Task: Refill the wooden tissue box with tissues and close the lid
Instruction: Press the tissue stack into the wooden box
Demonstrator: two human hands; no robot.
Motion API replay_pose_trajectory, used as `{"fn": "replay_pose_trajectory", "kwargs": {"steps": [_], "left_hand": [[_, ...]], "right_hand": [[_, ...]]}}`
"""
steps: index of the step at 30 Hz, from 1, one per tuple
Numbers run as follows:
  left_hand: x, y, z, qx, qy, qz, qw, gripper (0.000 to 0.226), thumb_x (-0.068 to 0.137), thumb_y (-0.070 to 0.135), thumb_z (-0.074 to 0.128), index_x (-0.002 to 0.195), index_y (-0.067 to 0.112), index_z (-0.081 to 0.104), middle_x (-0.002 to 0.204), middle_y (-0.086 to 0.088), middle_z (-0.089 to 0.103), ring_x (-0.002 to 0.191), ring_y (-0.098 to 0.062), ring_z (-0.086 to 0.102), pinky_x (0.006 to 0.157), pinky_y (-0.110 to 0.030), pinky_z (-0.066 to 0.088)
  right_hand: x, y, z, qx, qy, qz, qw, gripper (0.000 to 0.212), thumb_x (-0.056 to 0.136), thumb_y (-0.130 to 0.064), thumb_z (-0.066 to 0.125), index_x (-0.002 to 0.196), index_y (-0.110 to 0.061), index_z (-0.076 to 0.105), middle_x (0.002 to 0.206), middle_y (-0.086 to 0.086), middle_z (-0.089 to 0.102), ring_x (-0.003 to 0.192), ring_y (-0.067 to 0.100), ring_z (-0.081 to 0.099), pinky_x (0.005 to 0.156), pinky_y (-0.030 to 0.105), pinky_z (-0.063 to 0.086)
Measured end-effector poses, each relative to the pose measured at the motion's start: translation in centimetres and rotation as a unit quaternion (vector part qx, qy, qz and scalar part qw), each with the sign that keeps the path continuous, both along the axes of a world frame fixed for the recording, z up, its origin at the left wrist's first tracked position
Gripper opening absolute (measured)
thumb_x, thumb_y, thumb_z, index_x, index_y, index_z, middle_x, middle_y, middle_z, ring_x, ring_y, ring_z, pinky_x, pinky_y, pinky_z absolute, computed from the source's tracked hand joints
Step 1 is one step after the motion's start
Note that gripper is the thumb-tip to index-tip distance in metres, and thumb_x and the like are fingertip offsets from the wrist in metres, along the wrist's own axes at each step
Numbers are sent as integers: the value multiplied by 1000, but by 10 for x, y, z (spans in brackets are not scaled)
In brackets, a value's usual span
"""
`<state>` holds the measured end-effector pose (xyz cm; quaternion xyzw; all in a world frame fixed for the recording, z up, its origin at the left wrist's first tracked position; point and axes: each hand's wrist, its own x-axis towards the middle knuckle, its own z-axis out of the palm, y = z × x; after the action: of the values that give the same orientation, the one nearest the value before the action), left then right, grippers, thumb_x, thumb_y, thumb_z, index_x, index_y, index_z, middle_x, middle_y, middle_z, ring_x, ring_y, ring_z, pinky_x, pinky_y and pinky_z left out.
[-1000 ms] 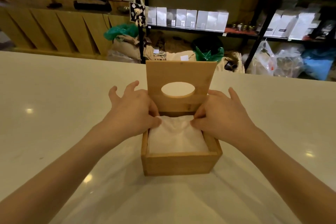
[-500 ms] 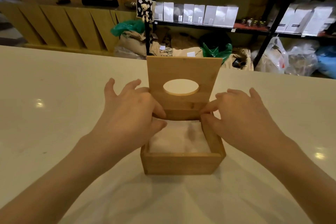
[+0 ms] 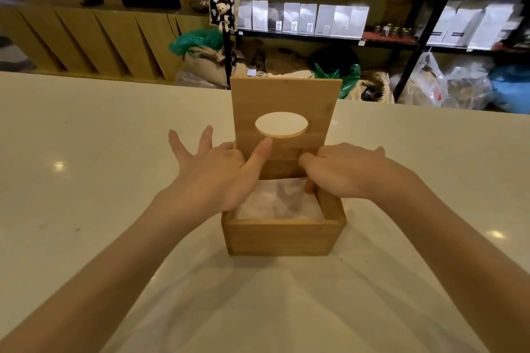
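Note:
The wooden tissue box [image 3: 281, 235] stands in the middle of the white table [image 3: 86, 152]. Its hinged lid [image 3: 286, 97], with an oval hole, is upright at the back. White tissues [image 3: 275, 205] fill the box to just below the rim. My left hand [image 3: 218, 175] is open over the box's left side, fingers spread, thumb tip against the lid's face below the hole. My right hand [image 3: 347, 172] lies across the right back corner, a fingertip dipping onto the tissues beside the right wall. Neither hand grips anything.
Beyond the table's far edge stand black shelves [image 3: 315, 37] with white pouches, sacks and plastic bags [image 3: 441, 86] on the floor, and a wooden counter [image 3: 86, 43] at the left. Bare tabletop lies on both sides of the box.
Both hands have let go of the tissues, which have sunk down inside the box. My left hand has spread open and its thumb has risen to the lid; my right hand has moved to the right wall.

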<state>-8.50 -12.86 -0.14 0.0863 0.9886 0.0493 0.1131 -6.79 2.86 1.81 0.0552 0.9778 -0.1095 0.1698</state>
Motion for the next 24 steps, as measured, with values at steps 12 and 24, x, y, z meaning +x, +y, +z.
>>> {"fn": "replay_pose_trajectory", "kwargs": {"steps": [12, 24], "left_hand": [[29, -7, -1, 38, 32, -24, 998, 95, 64, 72, -13, 79, 31, 71, 154, 4, 20, 142, -29, -8, 101, -58, -26], [39, -5, 1, 35, 70, -9, 997, 93, 65, 71, -13, 101, 39, 66, 155, -2, 16, 142, -34, -8, 103, -61, -21]], "right_hand": [[34, 0, -5, -15, -15, 14, 1000, 62, 93, -51, 10, 105, -25, 66, 146, 3, 38, 143, 29, -1, 110, 60, -8], [49, -11, -9, 18, 71, 1, 997, 66, 88, -61, 6, 119, -35, 59, 157, 6, 9, 142, 29, -15, 106, 61, -17]]}}
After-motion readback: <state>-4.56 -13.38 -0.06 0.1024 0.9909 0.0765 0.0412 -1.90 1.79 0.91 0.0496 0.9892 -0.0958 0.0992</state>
